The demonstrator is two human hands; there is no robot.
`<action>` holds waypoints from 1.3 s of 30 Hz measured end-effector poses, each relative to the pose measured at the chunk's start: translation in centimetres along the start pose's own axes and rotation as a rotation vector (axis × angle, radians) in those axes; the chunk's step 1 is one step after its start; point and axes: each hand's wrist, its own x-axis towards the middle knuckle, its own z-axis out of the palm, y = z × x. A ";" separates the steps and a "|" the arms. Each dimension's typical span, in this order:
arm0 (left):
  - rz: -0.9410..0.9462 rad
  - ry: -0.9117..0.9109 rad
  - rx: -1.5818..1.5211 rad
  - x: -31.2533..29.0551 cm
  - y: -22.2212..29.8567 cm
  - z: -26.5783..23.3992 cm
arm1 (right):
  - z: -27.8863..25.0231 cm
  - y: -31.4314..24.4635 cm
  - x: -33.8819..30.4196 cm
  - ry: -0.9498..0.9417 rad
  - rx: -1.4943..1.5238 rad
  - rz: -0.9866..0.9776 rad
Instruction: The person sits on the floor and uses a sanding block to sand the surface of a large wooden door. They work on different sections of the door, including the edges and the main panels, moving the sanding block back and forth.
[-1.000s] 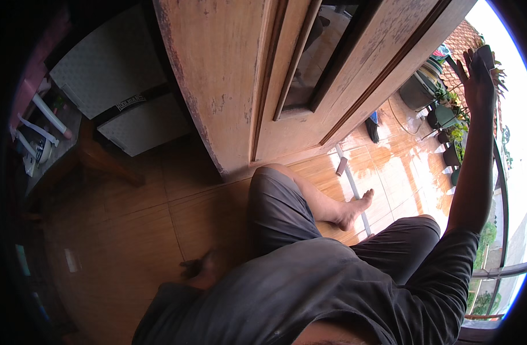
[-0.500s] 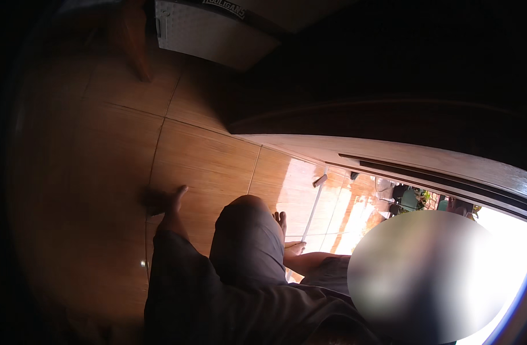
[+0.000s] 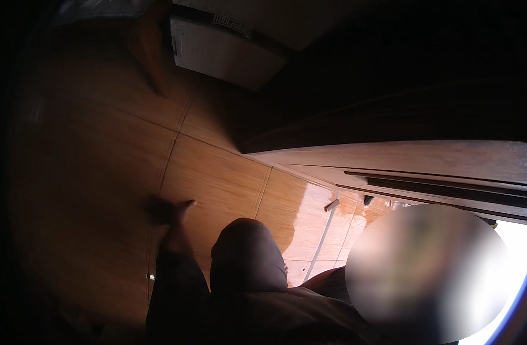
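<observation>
Neither hand shows in the frame, so whether each grip is open or closed around anything cannot be told. What does show of the person is the lower body: a bare foot (image 3: pixel 174 215) at centre left, flat on the tiled floor (image 3: pixel 102 172), toes pointing toward the upper right of the frame, its long axis running up from the dark trouser leg (image 3: pixel 177 293) below it. Just right of it a bent knee (image 3: pixel 246 253) in the same dark cloth rises toward the camera at lower centre. The nearest large thing is a wooden door (image 3: pixel 424 167), lying across the right half of the frame; its long axis runs nearly level from centre to the right edge, with a dark slot along its lower panel. Bright sunlit tiles (image 3: pixel 309 224) lie between knee and door. A pale box (image 3: pixel 223 52) sits at upper centre, tilted down to the right, well apart from the foot. A blurred oval covers the lower right.
</observation>
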 end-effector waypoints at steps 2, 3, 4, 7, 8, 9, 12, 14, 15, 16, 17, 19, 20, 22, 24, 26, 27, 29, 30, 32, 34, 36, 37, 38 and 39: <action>-0.058 0.156 0.073 1.2 -0.3 -0.1 | -0.6 2.3 -0.2 0.047 0.093 0.014; 0.165 0.096 0.103 2.6 1.7 -0.2 | -1.1 3.4 -0.3 0.082 0.158 0.012; 0.398 0.028 0.122 3.2 3.7 0.3 | -1.2 4.5 -0.2 0.106 0.221 0.011; 0.275 0.391 0.526 1.1 13.9 5.8 | -1.6 6.9 -0.1 0.160 0.442 0.082; 0.320 0.458 0.508 -1.3 19.2 8.9 | -1.4 7.4 -0.2 0.141 0.525 0.115; 0.486 0.434 0.497 -4.5 24.8 12.4 | -1.1 7.7 -0.3 0.120 0.598 0.073; 1.291 -0.083 0.246 -18.0 41.0 24.1 | 0.4 7.5 -1.1 0.223 0.867 0.117; 1.676 -0.247 0.182 -27.7 49.1 30.3 | 1.2 6.4 -1.9 0.275 0.789 -0.021; 1.758 -0.376 0.055 -32.0 51.8 32.8 | 1.6 5.6 -2.6 0.373 0.549 -0.057; 1.833 -0.513 -0.071 -35.4 53.6 35.0 | 1.8 4.8 -3.1 0.453 0.419 -0.015; 1.846 -0.440 -0.045 -38.1 54.2 36.4 | 2.0 3.8 -3.7 0.511 0.456 0.037; 1.886 -0.317 0.019 -41.3 55.0 38.5 | 2.1 2.1 -4.5 0.547 0.477 -0.016; 1.826 -0.318 -0.015 -42.0 54.8 38.9 | 2.0 1.3 -4.8 0.567 0.498 -0.064; 1.698 -0.298 -0.061 -42.3 54.1 38.9 | 2.2 0.0 -5.2 0.560 0.653 0.014; 1.737 -0.171 -0.069 -41.8 53.6 38.8 | 2.6 -0.5 -5.2 0.594 0.565 0.157; 1.793 -0.105 -0.057 -41.5 53.3 38.3 | 2.9 -0.4 -4.9 0.558 0.537 0.133; 1.811 -0.072 -0.048 -41.5 53.2 38.0 | 2.9 -0.1 -4.6 0.543 0.410 0.206; 1.820 -0.049 -0.027 -41.6 53.0 37.5 | 3.1 0.6 -4.4 0.595 0.382 0.144; 1.839 -0.035 -0.028 -41.7 52.8 37.4 | 3.1 1.0 -4.4 0.587 0.222 0.168; 1.806 -0.030 -0.028 -41.9 52.7 37.4 | 2.7 1.7 -4.7 0.596 0.396 0.244; 1.791 -0.024 -0.031 -42.1 52.7 37.5 | 2.2 1.9 -5.3 0.539 0.774 0.397; 1.784 -0.016 -0.029 -42.3 52.4 37.4 | 2.0 1.6 -6.1 0.604 0.840 0.745; 1.738 0.014 -0.041 -42.3 52.4 37.3 | 2.1 1.3 -6.4 0.596 0.790 0.713; 1.739 -0.010 -0.039 -42.4 52.3 37.3 | 2.3 0.9 -6.8 0.654 0.719 0.780; 1.739 -0.020 -0.046 -42.4 52.4 37.2 | 2.6 0.5 -6.9 0.614 0.540 0.693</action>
